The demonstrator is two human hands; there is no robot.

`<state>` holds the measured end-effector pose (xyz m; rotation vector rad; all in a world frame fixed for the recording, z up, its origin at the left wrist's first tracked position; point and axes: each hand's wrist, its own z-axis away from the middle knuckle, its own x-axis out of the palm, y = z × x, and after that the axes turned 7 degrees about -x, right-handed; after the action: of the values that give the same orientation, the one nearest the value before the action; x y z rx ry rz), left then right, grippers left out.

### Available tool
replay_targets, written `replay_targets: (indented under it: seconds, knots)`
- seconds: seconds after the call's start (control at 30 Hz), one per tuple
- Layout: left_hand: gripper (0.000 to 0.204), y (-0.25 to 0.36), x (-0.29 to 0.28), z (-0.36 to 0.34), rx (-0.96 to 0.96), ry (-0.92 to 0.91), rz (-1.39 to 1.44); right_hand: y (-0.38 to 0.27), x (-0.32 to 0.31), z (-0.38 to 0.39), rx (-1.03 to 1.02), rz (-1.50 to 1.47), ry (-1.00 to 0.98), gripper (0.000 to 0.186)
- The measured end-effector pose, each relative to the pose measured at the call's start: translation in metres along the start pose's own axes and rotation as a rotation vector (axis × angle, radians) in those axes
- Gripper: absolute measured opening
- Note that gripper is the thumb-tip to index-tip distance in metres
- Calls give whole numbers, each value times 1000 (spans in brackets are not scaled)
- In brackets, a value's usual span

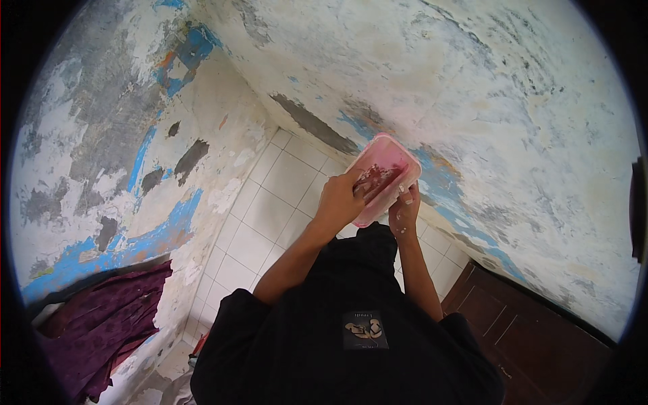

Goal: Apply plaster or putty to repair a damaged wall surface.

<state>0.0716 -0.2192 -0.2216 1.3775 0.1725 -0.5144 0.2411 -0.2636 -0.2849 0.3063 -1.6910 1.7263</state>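
A pink plastic tub (413,162), rectangular with rounded corners, is tilted in front of my body. Whitish residue and darker reddish patches show on its inside. My right hand (403,209) grips the tub at its near right side, with the thumb over the rim; white smears cover the fingers and wrist. Over the left edge reaches my left hand (339,202), its fingers bent and closed inside the tub. Whether those fingers pinch something in there or only the tub's wall is hidden.
Peeling walls (513,121) with grey and blue patches meet in a corner ahead. Below lies a white tiled floor (280,179). A dark brown panelled door (520,331) stands at lower right. Purple cloth (115,324) hangs at lower left.
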Motion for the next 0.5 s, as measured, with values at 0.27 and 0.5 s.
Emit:
replay_targets:
  seconds: [0.27,0.5]
  knots:
    - [27,1,4,-2,-24,-61,27,-12,10,-2,-17,100,26,76]
    - [25,4,-5,-1,-94,-207,211,-14,6,2,-21,103,3,76]
